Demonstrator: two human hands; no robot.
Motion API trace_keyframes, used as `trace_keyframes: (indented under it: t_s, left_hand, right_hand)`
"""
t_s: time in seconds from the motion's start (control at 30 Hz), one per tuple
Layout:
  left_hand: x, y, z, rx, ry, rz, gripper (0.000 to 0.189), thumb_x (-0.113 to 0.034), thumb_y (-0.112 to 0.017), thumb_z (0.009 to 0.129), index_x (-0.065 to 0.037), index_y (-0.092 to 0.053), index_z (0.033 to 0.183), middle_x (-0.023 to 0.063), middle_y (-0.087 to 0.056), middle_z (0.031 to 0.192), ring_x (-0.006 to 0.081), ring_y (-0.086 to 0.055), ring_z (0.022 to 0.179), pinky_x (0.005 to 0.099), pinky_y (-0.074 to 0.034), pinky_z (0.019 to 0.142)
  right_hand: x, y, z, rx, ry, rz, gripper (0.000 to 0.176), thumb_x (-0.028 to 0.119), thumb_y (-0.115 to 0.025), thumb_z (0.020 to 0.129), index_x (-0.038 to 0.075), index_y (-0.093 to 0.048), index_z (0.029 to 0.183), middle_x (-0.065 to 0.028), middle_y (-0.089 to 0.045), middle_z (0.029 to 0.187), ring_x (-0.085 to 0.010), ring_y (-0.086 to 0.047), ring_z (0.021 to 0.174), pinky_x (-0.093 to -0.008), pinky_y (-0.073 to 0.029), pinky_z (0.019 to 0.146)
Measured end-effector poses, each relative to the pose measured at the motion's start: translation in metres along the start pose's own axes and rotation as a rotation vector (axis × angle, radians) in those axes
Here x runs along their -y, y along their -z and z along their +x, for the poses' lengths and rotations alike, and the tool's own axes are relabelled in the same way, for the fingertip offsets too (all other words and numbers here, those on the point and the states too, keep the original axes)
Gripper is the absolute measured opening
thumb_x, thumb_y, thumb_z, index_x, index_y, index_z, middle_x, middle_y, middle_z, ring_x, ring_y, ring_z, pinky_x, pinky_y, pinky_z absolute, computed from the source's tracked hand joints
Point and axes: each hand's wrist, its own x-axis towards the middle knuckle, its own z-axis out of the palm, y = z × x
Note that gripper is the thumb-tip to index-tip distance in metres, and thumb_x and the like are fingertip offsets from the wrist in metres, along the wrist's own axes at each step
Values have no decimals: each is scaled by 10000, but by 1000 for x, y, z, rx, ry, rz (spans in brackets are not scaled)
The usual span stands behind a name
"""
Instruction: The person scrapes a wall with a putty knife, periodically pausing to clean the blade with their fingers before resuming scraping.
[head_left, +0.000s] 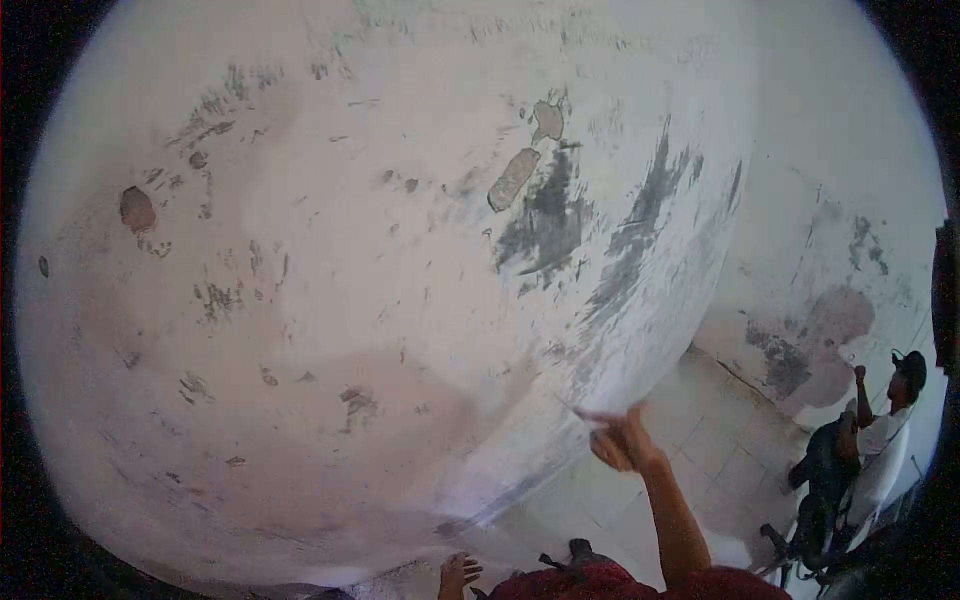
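Note:
My right hand [628, 442] is closed around a slim scraper [567, 404], most of which the fingers hide. Its thin tip points up and left, right at the lower part of the white wall [340, 270]. Grey scraped streaks [625, 250] and dark patches run up the wall above this hand. Low in the view, at the bottom edge, my left hand [459, 572] has its fingers apart and nothing in it. It is near the foot of the wall.
Over to the right, another person [870, 430] in a cap sits by a second wall [815, 230] with worn patches, one arm raised toward it. A pale tiled floor [700, 425] lies between. Brown holes [137, 208] and chips mark the near wall.

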Motion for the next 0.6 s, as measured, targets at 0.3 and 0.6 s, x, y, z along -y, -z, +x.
trace_keyframes:
  t_s: [0.3,0.6]
  left_hand:
    - [-31,-49,-21,224,17,211,437,-395,-439,860,4,-514,1020,116,-593,831,237,-615,723,324,-508,630]
    - [-93,-174,6,180,-598,524,145,29,-429,773,-7,-568,751,35,-536,676,88,-457,578,249,-404,532]
  right_hand:
    - [-127,23,-224,-520,-183,656,1079,804,-96,682,-70,-321,1273,-76,-433,505,-157,-328,351,-260,-300,330]
    - [-63,-1,-103,-336,-139,-97,563,204,-582,799,70,-349,1294,-26,-512,706,-76,-406,486,-213,-336,424]
